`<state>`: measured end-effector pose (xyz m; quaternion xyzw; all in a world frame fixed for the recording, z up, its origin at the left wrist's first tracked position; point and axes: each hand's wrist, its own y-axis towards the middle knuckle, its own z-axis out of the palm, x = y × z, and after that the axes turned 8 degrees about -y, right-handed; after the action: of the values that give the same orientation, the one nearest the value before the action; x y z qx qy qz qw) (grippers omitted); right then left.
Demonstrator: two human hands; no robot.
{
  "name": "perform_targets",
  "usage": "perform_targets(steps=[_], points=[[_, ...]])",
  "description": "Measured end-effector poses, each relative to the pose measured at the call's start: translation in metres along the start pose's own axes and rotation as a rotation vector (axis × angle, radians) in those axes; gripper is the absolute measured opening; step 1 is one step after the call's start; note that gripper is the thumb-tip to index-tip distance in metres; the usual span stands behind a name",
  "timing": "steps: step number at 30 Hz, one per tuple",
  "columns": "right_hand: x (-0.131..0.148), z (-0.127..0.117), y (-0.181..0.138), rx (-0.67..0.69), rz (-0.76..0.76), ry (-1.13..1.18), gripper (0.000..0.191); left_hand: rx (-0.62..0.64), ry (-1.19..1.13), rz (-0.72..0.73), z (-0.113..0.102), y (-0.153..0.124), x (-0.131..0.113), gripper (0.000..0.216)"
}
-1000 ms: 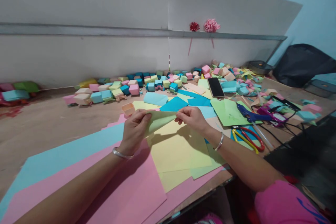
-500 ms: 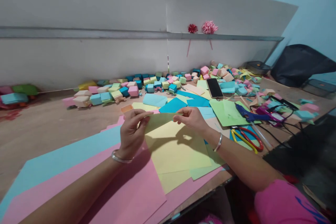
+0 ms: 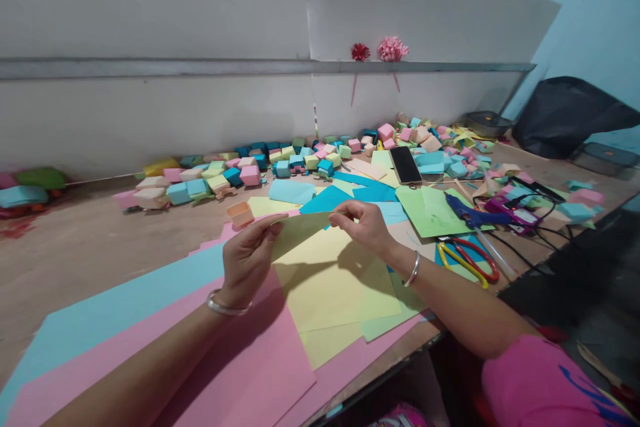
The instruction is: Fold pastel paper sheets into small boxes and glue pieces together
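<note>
Between my two hands a piece of yellow-green paper point(image 3: 303, 232) is held up, tilted, above the stacked sheets. My left hand point(image 3: 249, 255) pinches its left end between thumb and fingers. At the upper right corner, the thumb and fingertips of my right hand point(image 3: 361, 225) are closed on the same paper. Below lies a pale yellow sheet point(image 3: 340, 293), with my hands' shadow across it. It overlaps a large pink sheet point(image 3: 250, 360) and a light blue sheet point(image 3: 125, 287). A small orange paper box point(image 3: 241, 214) sits just beyond my left hand.
Several folded paper cubes point(image 3: 250, 175) line the wall. To the right lie a phone point(image 3: 405, 165), a blue glue gun point(image 3: 475, 215) with cables, and red-and-yellow-handled pliers or cutters point(image 3: 465, 260). The table's front edge runs below my right forearm. A black bag point(image 3: 565, 117) stands far right.
The view has shifted slightly, so the background sits a little further left. Both hands keep hold of the paper, and its right end is raised slightly higher.
</note>
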<state>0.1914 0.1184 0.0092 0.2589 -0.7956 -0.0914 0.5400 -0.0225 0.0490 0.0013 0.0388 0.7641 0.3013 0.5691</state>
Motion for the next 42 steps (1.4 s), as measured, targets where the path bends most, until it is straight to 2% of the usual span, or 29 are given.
perform_targets(steps=[4,10,12,15,18,21,25,30,36,42], points=[[-0.002,0.001,0.000,0.043,0.045,0.061,0.020,-0.004,-0.138,-0.146,0.001,0.004,0.000,0.025],[-0.004,0.004,0.002,0.076,0.248,0.188,0.020,0.027,-0.313,-0.371,0.006,0.006,-0.012,0.036],[-0.007,0.003,0.003,0.095,0.315,0.164,0.021,0.047,-0.318,-0.405,0.007,0.006,-0.015,0.041],[-0.013,0.002,0.004,0.191,0.349,-0.006,0.022,0.072,-0.226,-0.430,0.007,0.005,-0.013,0.039],[-0.021,0.002,0.004,0.296,0.324,-0.150,0.020,0.129,0.008,-0.392,0.005,0.006,-0.005,0.037],[-0.024,0.002,0.005,0.338,0.287,-0.218,0.018,0.173,0.197,-0.332,0.003,0.010,0.005,0.034],[-0.021,-0.001,0.006,0.382,0.195,-0.352,0.017,0.211,0.313,-0.298,0.001,0.014,0.015,0.023],[-0.014,-0.002,0.003,0.469,0.100,-0.558,0.013,0.344,0.473,-0.197,0.002,0.013,0.017,0.016],[-0.018,0.001,-0.001,0.551,0.058,-0.741,0.012,0.438,0.678,-0.058,0.007,0.006,0.022,0.018],[-0.016,0.002,-0.003,0.599,0.051,-0.893,0.011,0.483,0.770,-0.031,0.010,0.006,0.027,0.018]])
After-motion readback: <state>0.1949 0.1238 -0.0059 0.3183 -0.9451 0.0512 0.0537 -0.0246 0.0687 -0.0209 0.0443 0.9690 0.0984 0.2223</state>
